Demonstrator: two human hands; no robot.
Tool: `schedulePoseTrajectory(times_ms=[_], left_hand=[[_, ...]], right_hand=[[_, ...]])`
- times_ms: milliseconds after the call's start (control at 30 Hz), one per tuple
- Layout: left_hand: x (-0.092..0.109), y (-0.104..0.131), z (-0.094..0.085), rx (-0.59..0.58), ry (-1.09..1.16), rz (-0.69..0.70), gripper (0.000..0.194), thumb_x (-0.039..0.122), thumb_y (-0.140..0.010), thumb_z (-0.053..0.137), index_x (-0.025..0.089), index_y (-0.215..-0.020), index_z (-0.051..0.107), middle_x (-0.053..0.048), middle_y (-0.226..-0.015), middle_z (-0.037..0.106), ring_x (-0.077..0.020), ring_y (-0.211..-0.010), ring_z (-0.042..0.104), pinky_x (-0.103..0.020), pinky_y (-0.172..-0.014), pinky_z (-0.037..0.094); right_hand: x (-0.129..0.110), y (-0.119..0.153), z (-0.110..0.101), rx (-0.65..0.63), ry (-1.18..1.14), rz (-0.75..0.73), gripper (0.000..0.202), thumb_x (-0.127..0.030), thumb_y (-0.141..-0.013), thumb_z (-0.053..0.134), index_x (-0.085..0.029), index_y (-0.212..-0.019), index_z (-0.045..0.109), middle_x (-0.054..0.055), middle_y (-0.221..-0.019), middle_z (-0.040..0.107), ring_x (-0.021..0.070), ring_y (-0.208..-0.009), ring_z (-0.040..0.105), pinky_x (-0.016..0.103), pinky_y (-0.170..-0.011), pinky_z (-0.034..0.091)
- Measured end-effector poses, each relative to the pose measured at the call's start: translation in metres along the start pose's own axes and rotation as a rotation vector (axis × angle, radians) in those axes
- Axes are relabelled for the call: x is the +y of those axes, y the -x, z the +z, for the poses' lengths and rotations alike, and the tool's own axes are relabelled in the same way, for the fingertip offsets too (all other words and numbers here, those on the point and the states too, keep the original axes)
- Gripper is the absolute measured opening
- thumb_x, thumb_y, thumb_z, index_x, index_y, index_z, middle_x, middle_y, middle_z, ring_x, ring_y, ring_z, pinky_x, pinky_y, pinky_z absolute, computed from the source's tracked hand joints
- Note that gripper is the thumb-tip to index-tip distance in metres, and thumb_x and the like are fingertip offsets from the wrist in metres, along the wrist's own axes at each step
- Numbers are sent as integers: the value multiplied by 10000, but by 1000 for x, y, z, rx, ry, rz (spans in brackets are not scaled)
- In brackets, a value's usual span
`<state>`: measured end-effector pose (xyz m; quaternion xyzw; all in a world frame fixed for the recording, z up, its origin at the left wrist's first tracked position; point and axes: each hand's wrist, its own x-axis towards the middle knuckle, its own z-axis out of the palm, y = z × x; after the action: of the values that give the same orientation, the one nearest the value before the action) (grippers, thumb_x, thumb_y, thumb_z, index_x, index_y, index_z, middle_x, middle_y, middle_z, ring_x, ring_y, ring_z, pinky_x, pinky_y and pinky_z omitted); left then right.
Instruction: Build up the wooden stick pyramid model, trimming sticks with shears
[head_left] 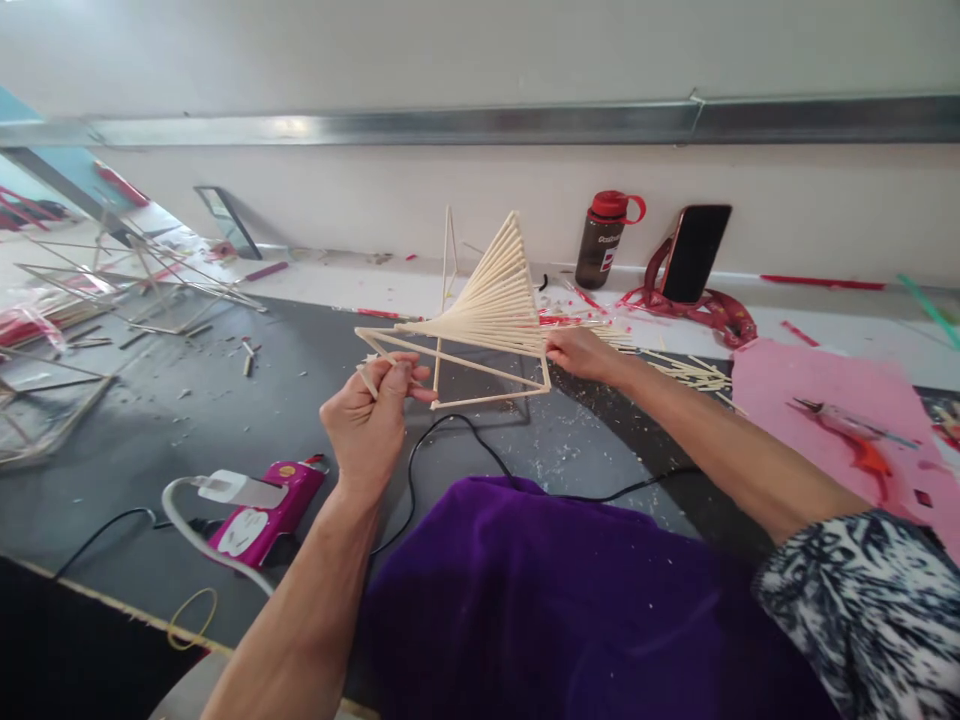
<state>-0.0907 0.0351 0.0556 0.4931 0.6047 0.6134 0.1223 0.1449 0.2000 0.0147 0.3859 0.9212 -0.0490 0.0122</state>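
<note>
Frame [499, 308] of thin pale sticks, one side filled by a fan of them, is up over the table [300, 410] between the two hands; whether any corner touches the table, I cannot tell. The left hand [375, 415] has its grip clamped on the frame's left end, thumb against fingers, with a short stick [367, 381] poking out. The right hand [576, 353] is at the fan's right edge, fingers curled; they hide what is inside, so I cannot tell whether that grip is clamped on the frame or merely touching it. Loose sticks [694, 374] lie beyond the right forearm, near a pink sheet [787, 375] bearing pliers [866, 453]. Behind stand a bottle [598, 252] and a phone [697, 255] in a red stand [735, 318]. Beside the left forearm lies a magenta power strip [296, 488].
</note>
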Motion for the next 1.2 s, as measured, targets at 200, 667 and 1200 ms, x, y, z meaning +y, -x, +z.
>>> schedulePoseTrajectory(times_ms=[200, 667, 1200], left_hand=[[1, 0, 0, -2, 2, 11, 205, 369, -862, 593, 200, -895, 704, -9, -739, 716, -125, -575, 675, -207, -482, 442], [5, 3, 2, 15, -9, 23, 183, 356, -871, 591, 217, -888, 708, 1, -720, 722, -122, -559, 672, -218, -476, 444], [5, 8, 4, -34, 2, 2, 185, 336, -869, 593, 200, -884, 718, 10, -695, 720, -107, -589, 671, -199, -564, 495]], right_hand=[[5, 64, 4, -18, 39, -39, 174, -197, -939, 497, -158, -1044, 630, 54, -992, 663, 167, -910, 633, 265, -760, 467], [-14, 50, 5, -113, 241, -7, 242, -46, -886, 410, -108, -1011, 608, 166, -969, 637, 242, -841, 651, 285, -630, 406], [-21, 108, 4, -157, 281, -68, 177, -77, -873, 476, -167, -940, 613, 89, -914, 632, 192, -734, 651, 272, -566, 378]])
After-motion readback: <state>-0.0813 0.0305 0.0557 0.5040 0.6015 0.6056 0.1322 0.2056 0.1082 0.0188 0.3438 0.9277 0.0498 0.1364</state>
